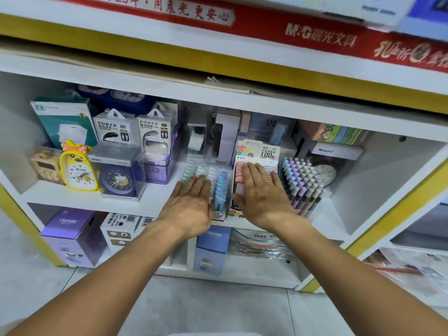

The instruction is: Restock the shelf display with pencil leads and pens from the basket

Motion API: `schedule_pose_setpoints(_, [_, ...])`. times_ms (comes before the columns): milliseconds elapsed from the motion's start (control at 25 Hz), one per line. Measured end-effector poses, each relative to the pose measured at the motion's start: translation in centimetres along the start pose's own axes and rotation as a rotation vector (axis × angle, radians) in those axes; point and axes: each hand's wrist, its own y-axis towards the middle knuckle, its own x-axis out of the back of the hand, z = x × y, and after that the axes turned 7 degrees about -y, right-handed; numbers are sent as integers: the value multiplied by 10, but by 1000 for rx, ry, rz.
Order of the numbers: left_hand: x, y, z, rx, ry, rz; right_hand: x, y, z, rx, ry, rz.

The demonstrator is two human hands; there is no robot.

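Shelf front edge sits under both wrists; bare room right of the pens. Left hand flat, fingers straight, resting on the lead tray, pastel green, white, blue rows. Right hand flat on the pink lead box, touching tray and pens.

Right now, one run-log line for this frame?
left hand: open, flat on lead display | right hand: open, flat on pink lead display | pen display: untouched | basket: not visible
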Motion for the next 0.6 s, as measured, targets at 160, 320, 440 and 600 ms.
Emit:
schedule_pose_setpoints(160, [14,1,-22,-86,-37,-165,20,-10,-24,10,115,-208])
schedule_pose_setpoints(320, [10,13,-67,-228,-110,-215,25,-35,-83,-104,135,-292])
schedule_pose_setpoints(440, [0,31,-93,-242,-47,-120,10,-46,-109,-86,109,-74])
schedule_pose_setpoints(600, [-13,45,-101,-212,51,-93,-3,-43,-112,-38,103,-61])
